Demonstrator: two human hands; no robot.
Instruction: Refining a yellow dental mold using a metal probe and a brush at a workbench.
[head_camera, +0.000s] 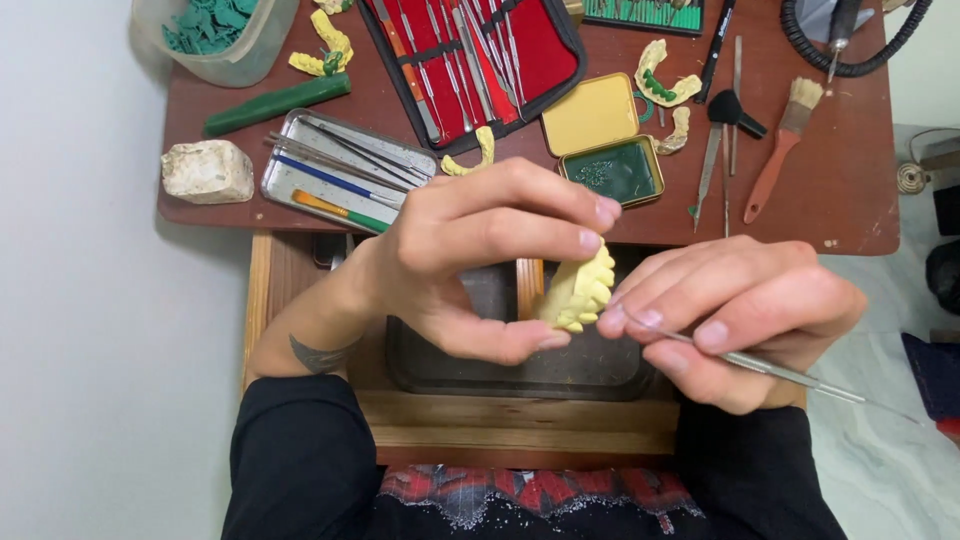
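Yellow dental cast (580, 292) is pinched between thumb and fingers of the left hand (480, 260), above the dark tray (500, 365) before the desk (840, 200). A thin metal carver (770, 368) is gripped pen-like in the closed right hand (740, 320); light, short, braced strokes are judged best.

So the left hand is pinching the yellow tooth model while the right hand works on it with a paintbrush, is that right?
Not quite. The head view shows the left hand pinching the yellow tooth model, but the right hand holds a thin metal carving tool, not a paintbrush.
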